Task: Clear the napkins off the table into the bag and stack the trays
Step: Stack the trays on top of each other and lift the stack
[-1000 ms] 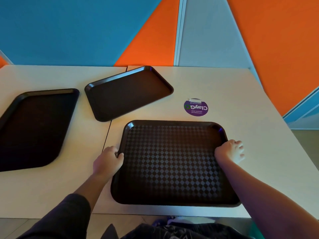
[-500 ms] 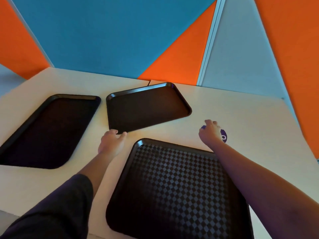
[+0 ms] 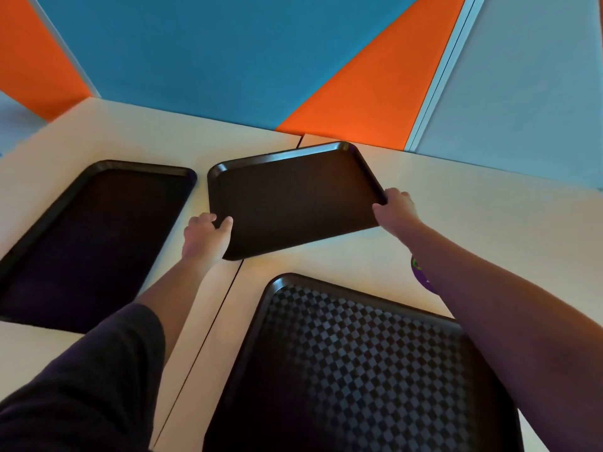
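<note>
Three dark trays lie on the pale table. The middle tray sits askew at the far centre. My left hand grips its near left corner, thumb over the rim. My right hand holds its right edge. A near tray with a checkered surface lies in front of me, under my right forearm. A third tray lies to the left. No napkins or bag are in view.
A round purple sticker on the table is mostly hidden by my right forearm. A seam runs between two table tops. The wall behind has blue, orange and grey panels close to the table's far edge.
Both hands left the near checkered tray, reached forward, and now grip the middle tray at its left corner and right edge. The view has shifted forward and left.
</note>
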Tool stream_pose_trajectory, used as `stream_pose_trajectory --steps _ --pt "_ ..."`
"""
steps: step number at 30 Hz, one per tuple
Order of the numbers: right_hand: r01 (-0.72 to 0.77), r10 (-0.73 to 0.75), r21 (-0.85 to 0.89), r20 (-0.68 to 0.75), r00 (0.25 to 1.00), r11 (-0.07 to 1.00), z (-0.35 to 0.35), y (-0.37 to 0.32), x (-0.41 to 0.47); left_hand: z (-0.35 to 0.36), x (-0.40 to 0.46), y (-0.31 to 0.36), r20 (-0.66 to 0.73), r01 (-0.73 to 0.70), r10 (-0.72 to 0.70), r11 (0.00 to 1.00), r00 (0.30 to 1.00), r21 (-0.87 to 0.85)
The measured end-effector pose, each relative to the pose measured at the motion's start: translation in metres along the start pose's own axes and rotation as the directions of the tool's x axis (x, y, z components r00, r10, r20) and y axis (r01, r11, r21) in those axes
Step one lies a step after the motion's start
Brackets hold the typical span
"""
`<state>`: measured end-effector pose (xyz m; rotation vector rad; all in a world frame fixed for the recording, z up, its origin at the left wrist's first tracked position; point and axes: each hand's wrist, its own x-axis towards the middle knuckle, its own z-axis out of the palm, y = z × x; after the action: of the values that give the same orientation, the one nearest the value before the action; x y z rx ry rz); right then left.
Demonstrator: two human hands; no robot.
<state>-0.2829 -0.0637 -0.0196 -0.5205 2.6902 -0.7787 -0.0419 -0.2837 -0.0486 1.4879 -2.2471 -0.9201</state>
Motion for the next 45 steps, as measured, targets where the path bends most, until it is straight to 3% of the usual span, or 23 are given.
stream_pose_trajectory --steps 11,18,24,31,45 --pt "-0.087 0.088 -0.07 0.009 0.996 0.994 0.034 -0.003 0.076 0.031 0.084 -0.011 -0.043 0.079 -0.075 0.99 0.996 0.119" --pt "-0.109 0.119 -0.163 0.052 0.991 0.981 0.056 -0.001 0.115 0.046 0.123 -0.03 -0.054 0.078 -0.077 0.997 0.996 0.025" --pt "-0.214 0.215 -0.253 -0.026 0.976 0.943 0.06 0.006 0.128 0.054 0.132 -0.03 -0.086 0.078 -0.087 0.992 0.992 -0.095" --pt "-0.28 0.271 -0.182 -0.072 0.96 0.943 0.051 0.027 0.104 0.047 0.123 -0.025 -0.066 0.058 -0.067 0.989 0.996 -0.134" --pt "-0.26 0.252 -0.035 -0.151 0.956 0.965 -0.033 0.06 -0.021 -0.003 0.01 0.009 -0.128 -0.186 0.161 0.959 0.979 -0.215"
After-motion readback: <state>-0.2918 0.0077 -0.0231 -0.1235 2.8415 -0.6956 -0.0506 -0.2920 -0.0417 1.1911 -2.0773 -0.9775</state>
